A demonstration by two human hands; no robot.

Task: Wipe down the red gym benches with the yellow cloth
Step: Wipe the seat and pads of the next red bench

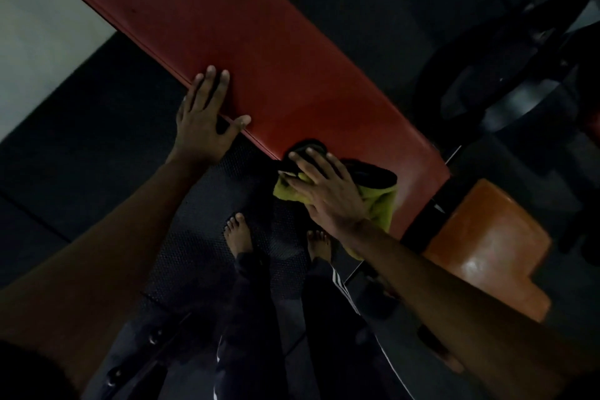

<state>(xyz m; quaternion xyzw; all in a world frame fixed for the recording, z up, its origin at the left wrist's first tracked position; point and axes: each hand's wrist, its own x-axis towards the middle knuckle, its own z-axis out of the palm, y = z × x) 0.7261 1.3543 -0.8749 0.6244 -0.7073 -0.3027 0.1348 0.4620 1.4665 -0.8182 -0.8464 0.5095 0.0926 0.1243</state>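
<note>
Bench (259, 52) pad runs diagonally, upper left to lower right.

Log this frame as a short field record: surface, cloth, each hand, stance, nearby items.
surface: red bench, a long pad running diagonally across the view
cloth: yellow cloth with a dark band, draped over the bench's near edge
right hand: fingers spread, pressing the cloth against that edge
left hand: flat on the bench's near edge, apart from the cloth
stance: bare feet on a dark textured floor mat
nearby: orange seat pad just past the bench's right end
lighting: dim
</note>
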